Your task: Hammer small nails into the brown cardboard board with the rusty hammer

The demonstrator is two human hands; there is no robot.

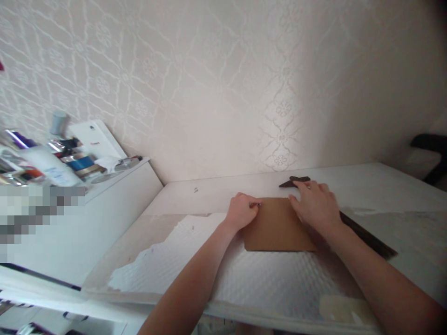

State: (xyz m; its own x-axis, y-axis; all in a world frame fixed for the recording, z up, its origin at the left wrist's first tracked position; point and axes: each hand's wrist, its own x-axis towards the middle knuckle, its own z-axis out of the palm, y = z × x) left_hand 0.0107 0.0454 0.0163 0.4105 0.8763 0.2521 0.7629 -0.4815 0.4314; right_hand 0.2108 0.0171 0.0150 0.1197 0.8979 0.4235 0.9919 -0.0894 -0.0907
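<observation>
A flat brown piece of cardboard (279,225) lies on the white worktop between my hands. At its upper left corner, my left hand (240,211) is closed in a pinch on a small dark, shiny metal piece (254,204); its exact kind is too small to tell. My right hand (317,204) curls over what looks like a dark hammer (368,235), its thumb at the cardboard's upper right edge. The wedge-shaped head shows beyond the fingers and the handle comes out below the wrist, while the middle is hidden under the hand.
Two tiny bits (196,190) lie on the worktop toward the wall. A white cabinet (122,209) on the left carries bottles, a white box (98,139) and other clutter. Patterned wallpaper (209,93) rises behind. Something black (431,144) juts in at the right.
</observation>
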